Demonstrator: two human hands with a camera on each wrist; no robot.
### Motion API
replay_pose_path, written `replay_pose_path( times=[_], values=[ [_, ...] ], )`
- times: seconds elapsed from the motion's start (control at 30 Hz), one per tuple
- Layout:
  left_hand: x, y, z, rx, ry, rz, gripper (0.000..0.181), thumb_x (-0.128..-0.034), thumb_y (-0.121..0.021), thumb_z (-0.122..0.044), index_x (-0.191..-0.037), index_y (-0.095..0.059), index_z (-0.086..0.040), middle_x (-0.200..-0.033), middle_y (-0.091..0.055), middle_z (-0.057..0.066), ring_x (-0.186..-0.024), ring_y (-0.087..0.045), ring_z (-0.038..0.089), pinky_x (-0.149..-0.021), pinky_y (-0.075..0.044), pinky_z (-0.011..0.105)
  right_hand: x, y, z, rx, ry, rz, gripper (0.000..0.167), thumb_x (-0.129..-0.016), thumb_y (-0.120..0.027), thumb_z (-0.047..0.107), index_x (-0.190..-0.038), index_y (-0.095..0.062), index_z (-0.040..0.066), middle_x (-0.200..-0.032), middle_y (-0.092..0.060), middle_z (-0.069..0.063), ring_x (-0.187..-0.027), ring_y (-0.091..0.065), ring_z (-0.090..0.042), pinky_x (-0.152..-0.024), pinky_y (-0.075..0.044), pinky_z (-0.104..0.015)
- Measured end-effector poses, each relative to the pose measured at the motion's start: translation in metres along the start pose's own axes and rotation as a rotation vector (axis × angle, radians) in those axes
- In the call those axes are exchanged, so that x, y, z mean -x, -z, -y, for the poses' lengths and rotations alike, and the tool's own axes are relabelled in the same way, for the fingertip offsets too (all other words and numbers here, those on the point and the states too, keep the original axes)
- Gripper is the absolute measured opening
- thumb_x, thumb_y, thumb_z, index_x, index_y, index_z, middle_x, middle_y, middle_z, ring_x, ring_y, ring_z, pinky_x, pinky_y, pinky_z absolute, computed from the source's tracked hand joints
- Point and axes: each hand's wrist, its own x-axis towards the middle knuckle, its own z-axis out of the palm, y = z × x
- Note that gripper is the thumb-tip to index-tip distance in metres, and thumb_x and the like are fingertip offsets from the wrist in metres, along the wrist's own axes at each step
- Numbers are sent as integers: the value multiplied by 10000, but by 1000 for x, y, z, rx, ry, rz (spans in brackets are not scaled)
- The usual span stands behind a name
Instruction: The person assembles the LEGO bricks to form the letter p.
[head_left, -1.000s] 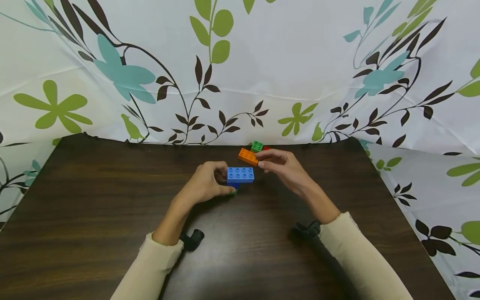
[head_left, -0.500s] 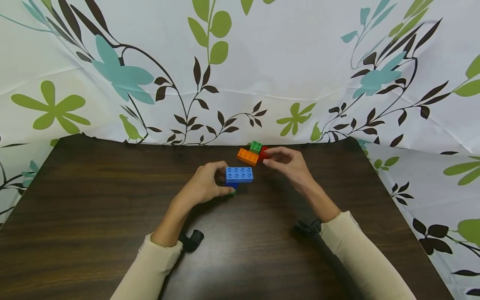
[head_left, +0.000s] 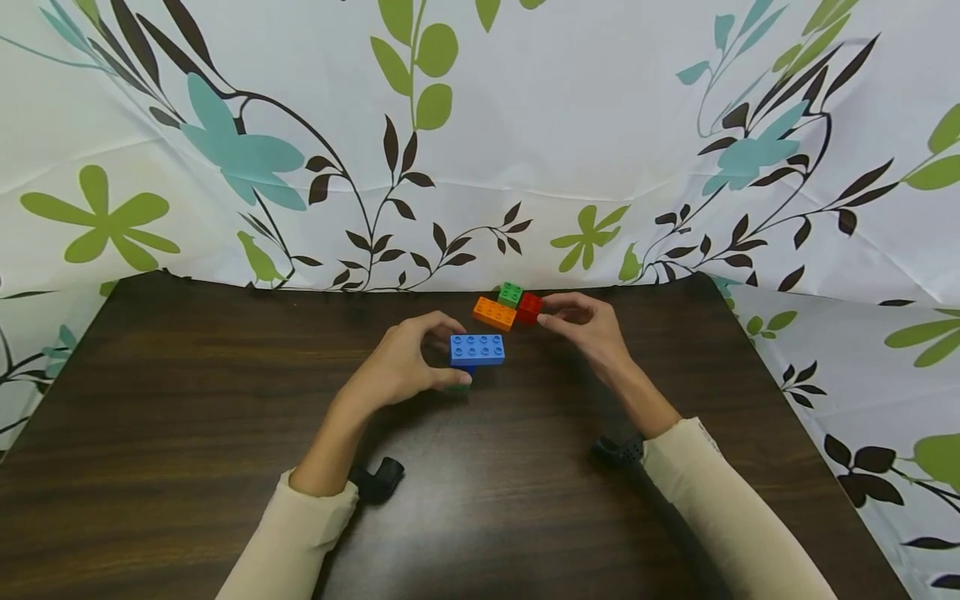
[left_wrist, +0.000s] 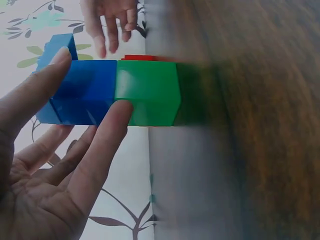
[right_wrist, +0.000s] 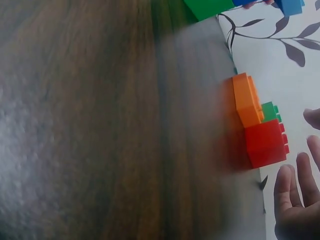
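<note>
My left hand (head_left: 401, 360) holds a small tower of toy building bricks, its thumb and fingers around the sides. On top lies a light blue brick (head_left: 477, 350), above a dark blue brick (left_wrist: 87, 90). At the tower's base, a green brick (left_wrist: 147, 92) stands near or on the table. My right hand (head_left: 588, 333) is just right of a red brick (head_left: 529, 308), fingers loosely bent. The right wrist view shows those fingers (right_wrist: 283, 187) apart from the red brick. Beside it lie an orange brick (head_left: 494, 314) and a small green brick (head_left: 510, 293).
The loose bricks sit together near the far edge of the dark wooden table (head_left: 225, 400). Behind that edge hangs a white cloth (head_left: 585, 100) with leaf and flower prints. A dark band-like device (head_left: 378, 481) is on my left wrist.
My right hand has moved rightward, off the orange brick and past the red one, which is now uncovered. The left hand has shifted slightly around the tower; its thumb now covers more of the base.
</note>
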Motion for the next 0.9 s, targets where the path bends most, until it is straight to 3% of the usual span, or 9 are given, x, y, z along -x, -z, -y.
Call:
replay_pose_path(
  times=[0.1,0.27,0.33,0.5,0.73,0.9],
  values=[
    [1,1,-2,36,-6,-3,613,-816,-962,-190,-1347,-661,-136,-1272,-750,119,-976,-764,248,-820,-621,402,-2,0,-2,8,-27,-2,416,-950,-827,187,-1327,-728,42,-1392,-678,-150,-1062,-585,-229,-789,-496,-217],
    [0,-1,-4,45,-66,-20,579,-819,-962,-219,-1323,-688,-142,-1326,-751,91,-1228,-718,295,-1069,-566,513,-7,-3,-6,10,-71,-5,460,-942,-838,205,-1361,-713,61,-1446,-654,-126,-1127,-575,-232,-863,-497,-217],
    [0,-3,-4,57,-80,-18,551,-823,-959,-218,-1304,-700,-142,-1319,-753,90,-1253,-711,311,-1110,-546,536,-10,-4,-8,0,-80,-7,470,-940,-838,195,-1370,-705,61,-1465,-643,-119,-1148,-573,-227,-885,-500,-208],
    [0,-4,-3,60,-82,-18,493,-834,-951,-231,-1265,-721,-165,-1284,-763,81,-1152,-728,273,-1016,-582,487,-14,-8,-11,-22,-91,-1,491,-941,-831,155,-1393,-678,38,-1499,-610,-133,-1162,-576,-230,-893,-515,-179],
    [0,-4,-3,128,-69,-5,445,-870,-920,-196,-1269,-726,-152,-1294,-745,143,-971,-750,309,-692,-654,366,-17,-9,-12,-8,-82,1,510,-929,-850,175,-1397,-680,60,-1489,-620,-122,-1180,-594,-259,-872,-532,-191],
    [0,-4,-3,144,-55,-10,424,-890,-901,-193,-1283,-744,-162,-1340,-723,163,-906,-767,289,-693,-669,392,-19,-12,-12,43,-51,-4,515,-923,-862,171,-1399,-689,73,-1414,-664,-175,-1137,-636,-297,-820,-551,-175]
  ],
)
